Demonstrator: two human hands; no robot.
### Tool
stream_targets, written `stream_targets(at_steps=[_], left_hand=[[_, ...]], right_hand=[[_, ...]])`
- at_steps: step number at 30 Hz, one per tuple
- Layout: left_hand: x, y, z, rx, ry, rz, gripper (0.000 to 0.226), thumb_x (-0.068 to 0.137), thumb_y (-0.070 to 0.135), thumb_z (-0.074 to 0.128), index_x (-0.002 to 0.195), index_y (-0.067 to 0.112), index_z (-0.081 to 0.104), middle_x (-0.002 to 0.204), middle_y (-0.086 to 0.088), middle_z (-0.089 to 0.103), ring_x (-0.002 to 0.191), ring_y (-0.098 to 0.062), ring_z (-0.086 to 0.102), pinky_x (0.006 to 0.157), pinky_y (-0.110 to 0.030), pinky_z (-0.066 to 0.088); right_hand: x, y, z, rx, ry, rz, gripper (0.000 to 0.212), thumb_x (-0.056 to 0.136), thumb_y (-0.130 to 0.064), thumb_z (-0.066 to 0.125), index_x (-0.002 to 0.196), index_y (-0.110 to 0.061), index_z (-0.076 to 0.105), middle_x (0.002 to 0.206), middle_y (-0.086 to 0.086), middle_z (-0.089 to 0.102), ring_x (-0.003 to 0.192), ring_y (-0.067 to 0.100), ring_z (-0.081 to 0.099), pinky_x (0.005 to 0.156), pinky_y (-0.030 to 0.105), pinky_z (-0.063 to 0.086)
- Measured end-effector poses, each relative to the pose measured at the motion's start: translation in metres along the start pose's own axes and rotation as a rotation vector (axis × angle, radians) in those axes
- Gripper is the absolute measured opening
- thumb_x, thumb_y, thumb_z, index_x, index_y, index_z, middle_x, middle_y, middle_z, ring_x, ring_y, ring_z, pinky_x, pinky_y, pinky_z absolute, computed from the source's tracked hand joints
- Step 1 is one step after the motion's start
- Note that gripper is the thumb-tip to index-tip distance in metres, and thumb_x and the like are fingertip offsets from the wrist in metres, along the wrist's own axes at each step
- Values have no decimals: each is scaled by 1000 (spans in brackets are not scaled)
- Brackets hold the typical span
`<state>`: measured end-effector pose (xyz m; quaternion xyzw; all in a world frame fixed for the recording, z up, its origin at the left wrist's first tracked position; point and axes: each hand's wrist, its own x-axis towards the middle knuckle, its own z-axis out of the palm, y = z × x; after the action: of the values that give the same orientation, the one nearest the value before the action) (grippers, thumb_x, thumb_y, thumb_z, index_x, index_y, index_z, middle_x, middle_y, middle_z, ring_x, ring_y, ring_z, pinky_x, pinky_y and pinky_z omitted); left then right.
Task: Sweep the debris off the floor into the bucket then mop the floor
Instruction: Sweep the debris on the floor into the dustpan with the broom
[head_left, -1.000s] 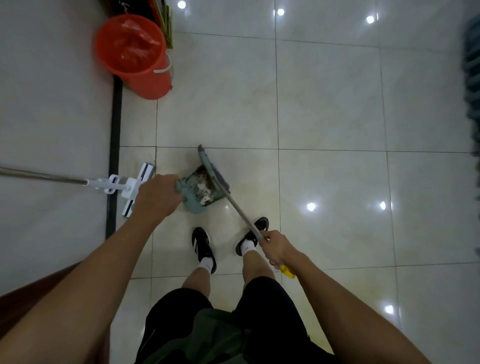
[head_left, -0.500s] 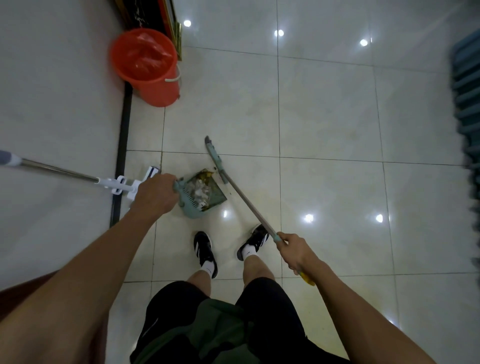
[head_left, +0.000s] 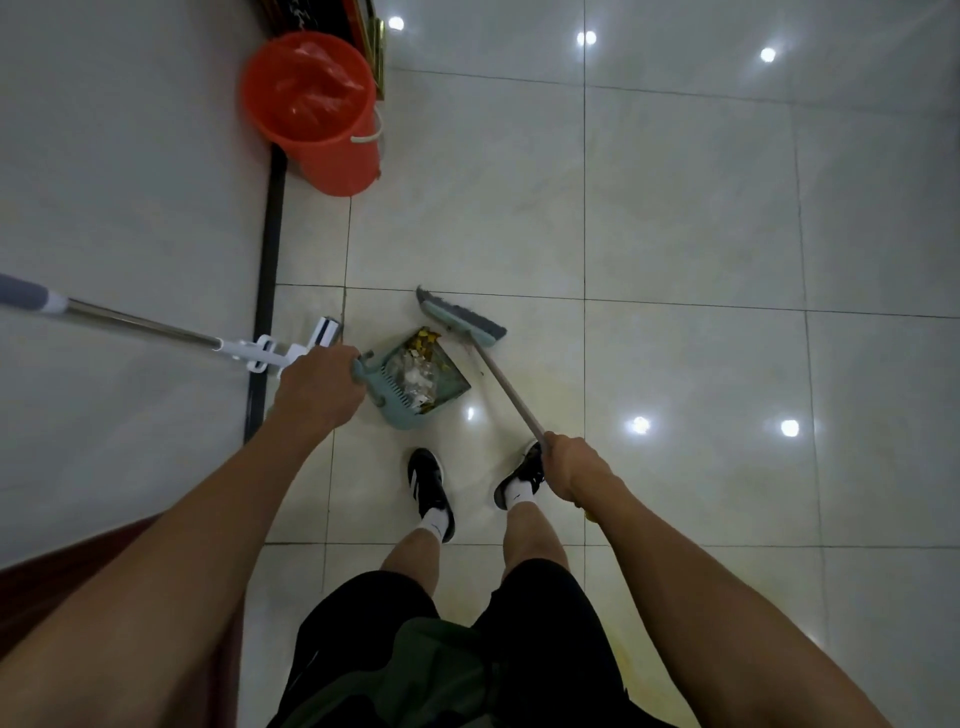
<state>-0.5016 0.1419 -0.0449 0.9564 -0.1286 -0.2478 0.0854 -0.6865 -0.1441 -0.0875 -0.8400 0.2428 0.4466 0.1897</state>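
left hand (head_left: 318, 391) arm outstretched, grip grasping dustpan (head_left: 415, 382) | right hand (head_left: 571, 465) grip grasping broom (head_left: 467, 332)

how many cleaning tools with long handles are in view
2. The broom lies angled on the tiles by the dustpan, its handle in the right hand. The mop leans at the left wall, its head partly behind the left hand.

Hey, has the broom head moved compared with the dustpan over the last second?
Yes. The teal broom head lay over the mouth of the teal plastic dustpan a second ago; now it sits just beyond the pan's far edge, nearer the floor's grout line.
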Motion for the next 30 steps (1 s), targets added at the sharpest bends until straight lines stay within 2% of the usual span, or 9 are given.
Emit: stream_targets(at_steps=[2,4,6,9,11,13,17,25,30], left_hand=[[-1,-1,3,2,20,29,9,88,16,60,79,16,63,67,0,56,64,-25,60,62,-39,56],[-3,-2,6,-12,9,49,14,88,15,60,74,17,59,63,3,53,59,-21,56,57,-35,52],[-4,-2,9,-62,-6,44,14,88,14,60,74,17,60,64,3,55,59,-20,57,56,-34,51],[-10,-3,12,-141,-29,9,13,89,14,58,77,16,60,68,1,58,64,-24,60,62,-39,55],[-15,-5,13,-157,-35,1,14,89,14,58,76,17,60,69,0,59,65,-25,61,63,-40,56],[-18,-8,11,-151,-29,1,14,89,17,59,75,20,60,68,1,59,64,-23,61,61,-38,56],[-18,-9,2,-139,-11,4,14,87,18,60,74,20,60,69,4,57,63,-21,58,57,-34,50],[-25,6,-7,-166,2,20,12,92,17,59,81,15,64,73,-1,62,70,-23,62,69,-42,56],[-28,10,-12,-152,46,-1,12,90,25,62,79,21,62,68,3,60,67,-23,63,66,-39,56]], right_hand=[[-4,-4,7,65,-5,6,28,99,-20,43,122,-10,55,113,18,62,100,36,62,78,41,51],[-11,-4,14,151,-75,6,30,101,-20,40,123,-7,56,113,19,63,99,34,63,81,41,53],[-20,-1,20,284,-141,-1,30,104,-20,40,124,-7,57,103,16,65,81,25,61,70,35,55],[-40,11,22,537,-127,5,31,104,-29,43,120,-10,62,72,5,57,49,11,49,42,23,43],[-50,23,21,599,-104,22,27,103,-35,44,118,-21,62,62,2,53,36,8,44,37,20,39],[-55,32,16,660,-93,49,33,102,-38,45,130,-26,59,55,0,50,31,8,39,36,19,36],[-60,42,10,631,-28,72,38,102,-39,44,138,-29,54,57,3,46,32,10,35,37,22,36],[-62,37,-4,546,85,48,39,102,-31,41,138,-19,54,66,6,57,37,15,46,37,24,44],[-56,34,-23,446,147,-6,34,105,-31,40,126,-12,58,75,9,62,46,19,52,37,22,45]])
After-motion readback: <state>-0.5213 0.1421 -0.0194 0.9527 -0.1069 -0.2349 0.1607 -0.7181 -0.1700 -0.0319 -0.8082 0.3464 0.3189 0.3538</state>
